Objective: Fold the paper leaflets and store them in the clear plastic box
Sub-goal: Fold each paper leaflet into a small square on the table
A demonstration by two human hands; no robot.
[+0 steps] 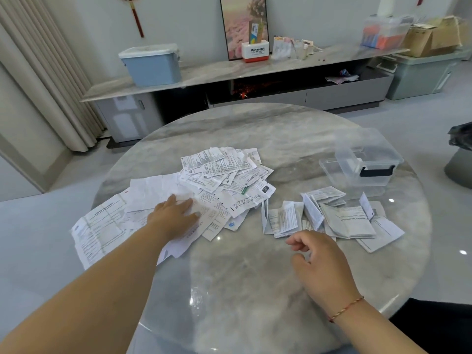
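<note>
- Nearest the camera, two bare forearms reach from six o'clock over the round marble counter (255, 290), the widest thing here.
- At about ten o'clock on it spreads the heap of unfolded leaflets (217, 175), its long axis running from eight o'clock up toward one o'clock.
- At about two o'clock lies the smaller cluster of folded leaflets (332, 218), some standing half open on their creases.
- Beyond that cluster, near the two o'clock rim, stands the clear plastic box (367, 164) with a dark latch; its lid (332, 167) appears to lean against its nine o'clock side.
- Left hand (176, 215) lies flat on the near part of the heap, fingers straight and pressing the sheets, gripping nothing; it is plainly the nearer hand for drawing out the next leaflet.
- Right hand (319, 261) hovers just at the six o'clock edge of the folded cluster, fingers loosely curled and empty, wrist angled toward twelve o'clock.
- Judging from this, much folding remains, and whether the box holds anything yet I cannot tell.
</note>
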